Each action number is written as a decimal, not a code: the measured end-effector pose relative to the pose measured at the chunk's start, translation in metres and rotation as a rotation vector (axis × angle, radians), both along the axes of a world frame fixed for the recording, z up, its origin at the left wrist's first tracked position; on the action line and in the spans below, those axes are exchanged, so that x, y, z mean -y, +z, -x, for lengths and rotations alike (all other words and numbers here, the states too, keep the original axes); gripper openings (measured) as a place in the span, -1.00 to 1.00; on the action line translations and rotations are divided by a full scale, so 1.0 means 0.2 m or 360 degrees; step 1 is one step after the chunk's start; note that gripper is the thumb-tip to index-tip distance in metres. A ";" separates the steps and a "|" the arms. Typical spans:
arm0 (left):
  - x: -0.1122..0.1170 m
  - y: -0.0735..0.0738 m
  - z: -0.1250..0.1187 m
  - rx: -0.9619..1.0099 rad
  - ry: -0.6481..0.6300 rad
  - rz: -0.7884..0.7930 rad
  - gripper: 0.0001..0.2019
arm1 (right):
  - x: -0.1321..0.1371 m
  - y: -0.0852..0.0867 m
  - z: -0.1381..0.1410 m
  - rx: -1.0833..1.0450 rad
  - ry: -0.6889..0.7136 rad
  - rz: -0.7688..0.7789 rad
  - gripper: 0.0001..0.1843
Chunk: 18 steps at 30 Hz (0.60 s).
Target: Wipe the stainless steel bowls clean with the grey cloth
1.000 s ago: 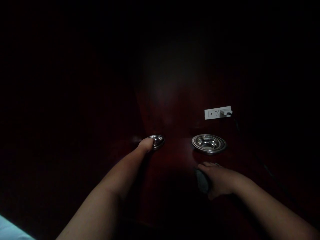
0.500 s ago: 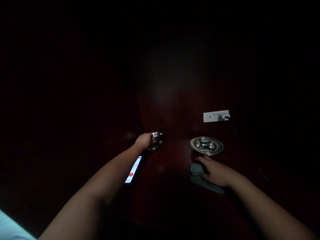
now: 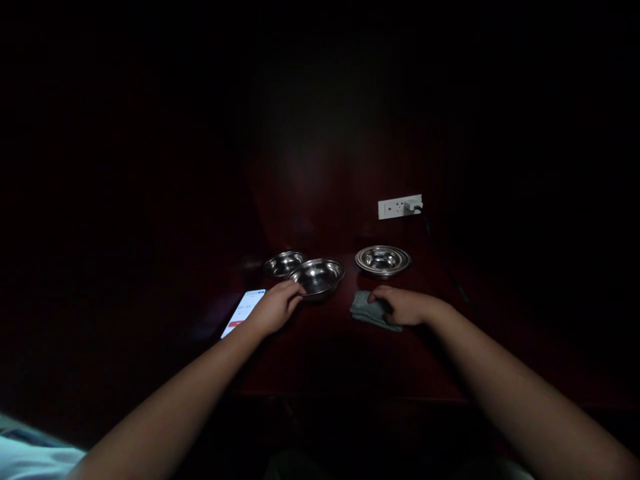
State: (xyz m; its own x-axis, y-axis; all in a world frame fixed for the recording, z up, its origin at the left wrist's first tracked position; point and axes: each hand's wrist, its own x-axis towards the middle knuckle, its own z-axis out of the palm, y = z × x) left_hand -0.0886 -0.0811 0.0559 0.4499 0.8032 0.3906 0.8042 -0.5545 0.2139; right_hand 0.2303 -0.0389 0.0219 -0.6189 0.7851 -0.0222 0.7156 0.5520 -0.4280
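Head view: my left hand [image 3: 274,309] had its grip closed on the near rim of a shiny round steel bowl [image 3: 317,277] on the dark red wooden tabletop [image 3: 320,347]. Right hand [image 3: 405,307] lay flat, fingers loosely curled, on a folded grey cloth [image 3: 367,311]. Lit phone [image 3: 243,312] just left.

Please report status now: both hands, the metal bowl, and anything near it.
Left hand grips near rim of metal bowl. Right hand rests on grey cloth. Second bowl just behind; bowl stack to the right; lit phone by left hand.
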 end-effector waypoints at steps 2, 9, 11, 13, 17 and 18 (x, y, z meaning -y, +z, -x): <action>0.02 -0.04 0.00 -0.0010 -0.0003 0.0031 -0.84 | 0.04 0.00 -0.02 0.0057 -0.0057 0.0094 -0.22; 0.05 -0.11 -0.03 0.0030 -0.0079 0.0011 -0.85 | 0.16 0.03 -0.08 0.0567 -0.0411 0.0176 0.07; 0.06 -0.12 -0.05 0.0032 -0.0116 0.0017 -0.86 | 0.19 0.02 -0.10 0.0613 -0.0460 0.0058 -0.02; 0.07 -0.13 -0.06 0.0039 -0.0149 0.0018 -0.86 | 0.21 -0.01 -0.13 0.0611 -0.0497 -0.0143 -0.20; 0.08 -0.16 -0.08 0.0066 -0.0198 0.0015 -0.84 | 0.23 -0.12 -0.18 0.0500 -0.0530 -0.0477 -0.51; 0.09 -0.16 -0.08 0.0071 -0.0216 0.0018 -0.84 | 0.23 -0.14 -0.19 0.0428 -0.0528 -0.0545 -0.56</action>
